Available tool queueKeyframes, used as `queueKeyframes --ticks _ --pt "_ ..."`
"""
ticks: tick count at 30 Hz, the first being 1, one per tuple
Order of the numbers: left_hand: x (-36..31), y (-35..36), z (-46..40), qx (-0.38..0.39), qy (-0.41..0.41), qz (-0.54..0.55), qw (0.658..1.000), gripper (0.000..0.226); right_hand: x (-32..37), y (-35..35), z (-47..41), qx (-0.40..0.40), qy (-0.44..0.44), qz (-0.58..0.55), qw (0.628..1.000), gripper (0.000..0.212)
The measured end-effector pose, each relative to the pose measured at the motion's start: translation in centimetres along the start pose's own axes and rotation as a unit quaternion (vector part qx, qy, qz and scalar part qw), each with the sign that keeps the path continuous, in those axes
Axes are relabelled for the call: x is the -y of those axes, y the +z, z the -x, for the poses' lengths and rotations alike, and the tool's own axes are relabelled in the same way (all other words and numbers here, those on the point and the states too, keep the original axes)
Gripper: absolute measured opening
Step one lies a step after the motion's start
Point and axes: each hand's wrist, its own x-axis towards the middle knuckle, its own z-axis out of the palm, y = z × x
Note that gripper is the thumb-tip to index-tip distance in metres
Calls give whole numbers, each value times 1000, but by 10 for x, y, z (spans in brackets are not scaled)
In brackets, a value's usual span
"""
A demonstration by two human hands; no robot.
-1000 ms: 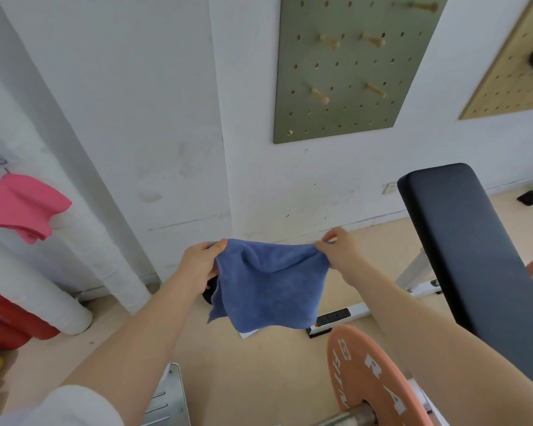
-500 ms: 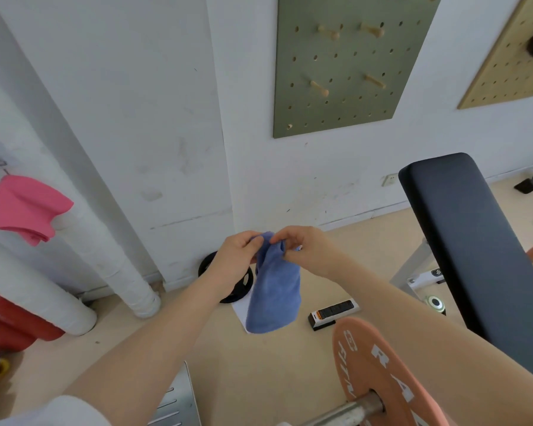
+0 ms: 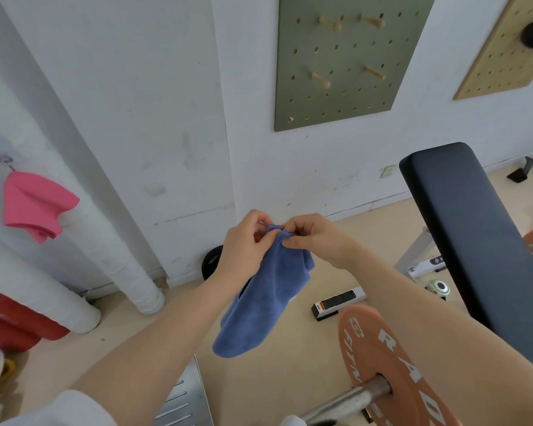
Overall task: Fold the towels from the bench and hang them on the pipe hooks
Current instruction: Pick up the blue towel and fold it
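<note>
1. Towels, two. One pink towel (image 3: 34,204) hangs from a hook (image 3: 4,159) on the upper white pipe at far left; one blue towel (image 3: 259,298) hangs in mid-air at centre, doubled over, its lower end loose above the floor.
2. Pipes, two, white-wrapped (image 3: 117,256), slanting down to the floor at left; a red object (image 3: 16,321) lies behind their lower ends.
3. Hands, two. Left hand (image 3: 243,245) and right hand (image 3: 313,236) meet at the blue towel's top edge, fingers of both curled and pinching the gathered corners together.
4. Pegboards, two, on the wall: one green (image 3: 345,59) with four wooden pegs, one tan (image 3: 505,47) at right carrying one black round item.
5. Black weight plate, one (image 3: 211,265), leaning at the wall base behind the left wrist.
6. Bench, one, black padded (image 3: 471,241), at right, no towel visible on it.
7. Orange weight plate (image 3: 391,364), one on a steel bar, lower right; the edge of a second shows beyond the bench.
</note>
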Motion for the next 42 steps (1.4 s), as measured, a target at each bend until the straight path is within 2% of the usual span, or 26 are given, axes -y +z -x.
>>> queueKeyframes --ticks 2,4,6,9,13,17,20,22,24,27,31,33,34,36,37,38,40,41,42 --pt "6 -6 2 -35 1 -11 999 22 -1 3 2 -8 -3 19 1000 6" --pt "14 -14 3 -42 -3 -36 998 20 -5 4 5 -10 4 15 1000 15" --pt "23 -18 6 12 -20 -19 1000 15 -8 3 9 -15 12 -12 1000 20" --pt "33 -14 16 121 -46 51 990 22 -13 3 13 -20 28 -52 998 26" --pt "38 -6 23 116 -57 76 989 28 -16 6 16 -3 42 -100 994 18" --pt "36 -1 30 159 -94 99 978 23 -17 11 19 -1 59 -134 989 6" --pt "39 4 33 207 -124 137 961 19 -20 14 21 -30 72 -149 986 10" --pt "41 3 33 235 -121 178 948 15 -22 14 22 -56 69 -162 983 13" --pt "45 0 34 265 -108 171 943 9 -23 14 23 -77 56 -205 974 17" --pt "54 -1 40 326 -97 104 935 11 -21 11 25 -81 40 -272 958 21" --pt "71 1 48 405 -145 45 901 12 -17 7 26 -86 34 -325 941 19" --pt "85 -1 47 425 -146 -71 890 14 -20 6 24 -90 38 -319 943 18" --pt "93 -3 46 428 -138 -164 878 17 -22 5 24 -93 45 -297 949 17" --pt "101 -10 43 410 -120 -365 827 17 -26 5 25 -100 68 -232 965 13" --pt "101 -15 41 382 -121 -415 816 12 -28 4 26 -99 76 -201 972 10" --pt "103 -18 39 346 -137 -409 834 20 -30 5 27 -94 83 -170 977 8" --pt "103 -21 30 278 -163 -255 912 39 -29 7 30 -73 88 -114 987 8" --pt "96 -20 25 252 -146 -174 941 45 -28 8 30 -55 88 -90 991 10" --pt "87 -19 19 240 -126 -110 956 52 -26 10 29 -33 86 -70 993 13"
